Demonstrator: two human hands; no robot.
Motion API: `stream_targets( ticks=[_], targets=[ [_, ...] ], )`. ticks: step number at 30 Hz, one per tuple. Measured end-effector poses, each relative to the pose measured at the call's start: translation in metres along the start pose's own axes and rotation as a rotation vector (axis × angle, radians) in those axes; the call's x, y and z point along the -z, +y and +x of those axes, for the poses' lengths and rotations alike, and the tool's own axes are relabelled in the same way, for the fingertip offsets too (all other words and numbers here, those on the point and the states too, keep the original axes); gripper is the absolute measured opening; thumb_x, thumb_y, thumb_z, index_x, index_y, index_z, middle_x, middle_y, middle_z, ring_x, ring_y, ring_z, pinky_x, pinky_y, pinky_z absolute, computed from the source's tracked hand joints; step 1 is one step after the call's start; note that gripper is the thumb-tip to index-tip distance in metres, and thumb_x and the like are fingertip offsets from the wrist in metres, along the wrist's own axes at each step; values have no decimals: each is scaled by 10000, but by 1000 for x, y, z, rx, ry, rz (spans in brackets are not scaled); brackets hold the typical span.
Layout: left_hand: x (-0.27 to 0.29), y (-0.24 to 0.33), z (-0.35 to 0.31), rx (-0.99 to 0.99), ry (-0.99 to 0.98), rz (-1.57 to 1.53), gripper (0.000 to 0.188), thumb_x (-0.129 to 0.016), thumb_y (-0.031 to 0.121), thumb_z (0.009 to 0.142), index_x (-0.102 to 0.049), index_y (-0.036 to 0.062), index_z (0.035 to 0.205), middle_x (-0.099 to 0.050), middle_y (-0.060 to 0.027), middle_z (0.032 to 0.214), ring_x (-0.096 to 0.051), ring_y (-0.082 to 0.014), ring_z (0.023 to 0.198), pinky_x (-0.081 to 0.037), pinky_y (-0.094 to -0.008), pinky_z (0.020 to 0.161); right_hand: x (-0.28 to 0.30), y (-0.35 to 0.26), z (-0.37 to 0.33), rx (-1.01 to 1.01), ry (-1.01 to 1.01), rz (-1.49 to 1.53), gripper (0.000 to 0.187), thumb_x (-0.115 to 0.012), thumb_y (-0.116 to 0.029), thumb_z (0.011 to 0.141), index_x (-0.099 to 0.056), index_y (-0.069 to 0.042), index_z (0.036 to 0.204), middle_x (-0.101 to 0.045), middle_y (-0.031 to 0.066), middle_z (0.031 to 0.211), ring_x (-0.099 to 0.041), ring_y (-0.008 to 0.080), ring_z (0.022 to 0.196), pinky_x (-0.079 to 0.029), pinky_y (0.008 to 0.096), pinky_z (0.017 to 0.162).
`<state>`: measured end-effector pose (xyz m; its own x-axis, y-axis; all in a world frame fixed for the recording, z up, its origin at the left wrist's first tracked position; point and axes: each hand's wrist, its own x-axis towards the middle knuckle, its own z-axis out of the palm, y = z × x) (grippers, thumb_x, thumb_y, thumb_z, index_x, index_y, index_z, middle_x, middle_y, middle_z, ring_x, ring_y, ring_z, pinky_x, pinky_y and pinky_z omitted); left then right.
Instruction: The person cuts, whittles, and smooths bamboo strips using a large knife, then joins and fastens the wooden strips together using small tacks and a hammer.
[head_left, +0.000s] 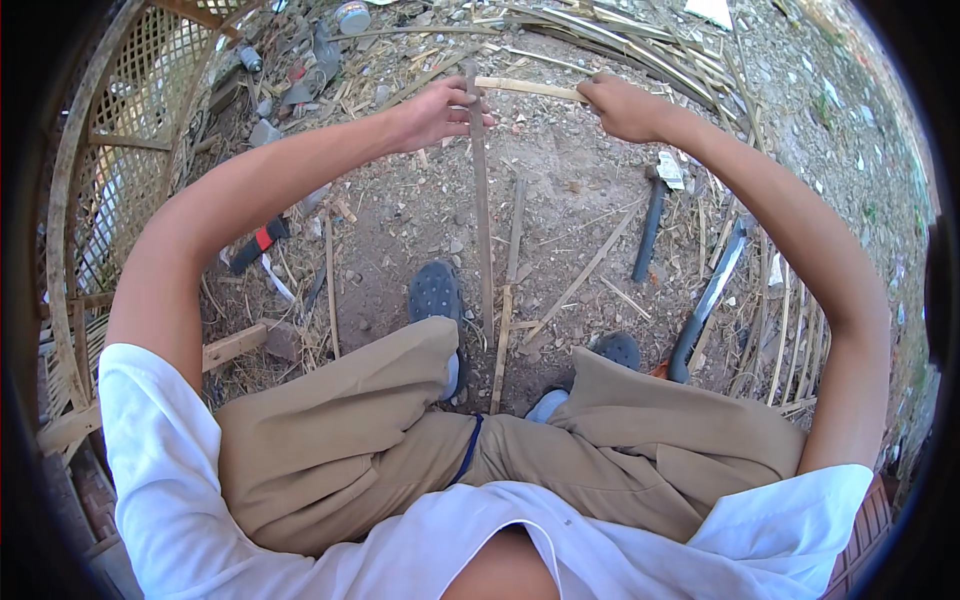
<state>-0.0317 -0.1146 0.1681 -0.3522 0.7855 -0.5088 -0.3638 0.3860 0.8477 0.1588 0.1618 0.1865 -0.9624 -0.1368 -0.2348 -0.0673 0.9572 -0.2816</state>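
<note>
Ahead of me, my left hand has its fingers around the upper part of a long, narrow wooden stick. The stick runs down toward the ground between my feet. My right hand is closed on the right end of a pale bamboo strip. That strip lies crosswise, and its left end meets the stick near its top, beside my left fingers. Whether the left fingers also touch the strip is hard to see.
A hammer and a long-bladed machete lie on the ground at right. Split bamboo strips are piled at the far side. A lattice-woven frame stands at left, near a red-and-black handle. Thin sticks litter the dirt.
</note>
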Motion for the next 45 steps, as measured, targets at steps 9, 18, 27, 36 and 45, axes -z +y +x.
stream_targets(
  ticks=[9, 18, 27, 36, 45],
  targets=[
    [-16, 20, 3, 44, -184, 95, 450, -475, 222, 1120, -352, 101, 1536, -611, -174, 1345, -692, -359, 1221, -516, -604, 1112, 7, 2, -27, -50, 176, -186, 299, -579, 37, 943, -555, 12, 1240, -594, 213, 1192, -623, 397, 1212, -523, 511, 1020],
    [-57, 9, 42, -98, -306, 51, 317, -453, 285, 1161, -483, 64, 1385, -660, -155, 1274, -722, -282, 1130, -577, -470, 1060, -4, 13, -60, -136, 59, -268, 324, -576, 30, 954, -533, -4, 1273, -586, 177, 1185, -636, 371, 1182, -555, 477, 988],
    [-61, -10, 51, -120, -183, 142, 348, -428, 376, 1183, -514, 70, 1324, -682, -104, 1222, -743, -238, 999, -622, -426, 950, -9, 29, -63, -92, 101, -251, 365, -600, 34, 945, -526, -29, 1297, -569, 163, 1173, -635, 360, 1164, -540, 494, 952],
    [-49, -23, 56, -87, -107, 128, 349, -362, 374, 1198, -496, 74, 1314, -675, -93, 1205, -718, -230, 955, -610, -456, 948, -24, 68, -60, -137, 94, -185, 191, -629, -17, 954, -583, 0, 1139, -591, 181, 1146, -635, 392, 1120, -523, 516, 921],
    [-41, -25, 50, -40, -24, 187, 326, -337, 356, 1205, -484, 82, 1302, -671, -89, 1197, -731, -227, 974, -611, -447, 946, -32, 110, -70, -156, -90, 96, 227, -765, -112, 856, -655, -10, 1027, -706, 140, 880, -708, 325, 855, -559, 433, 801]
  ],
)
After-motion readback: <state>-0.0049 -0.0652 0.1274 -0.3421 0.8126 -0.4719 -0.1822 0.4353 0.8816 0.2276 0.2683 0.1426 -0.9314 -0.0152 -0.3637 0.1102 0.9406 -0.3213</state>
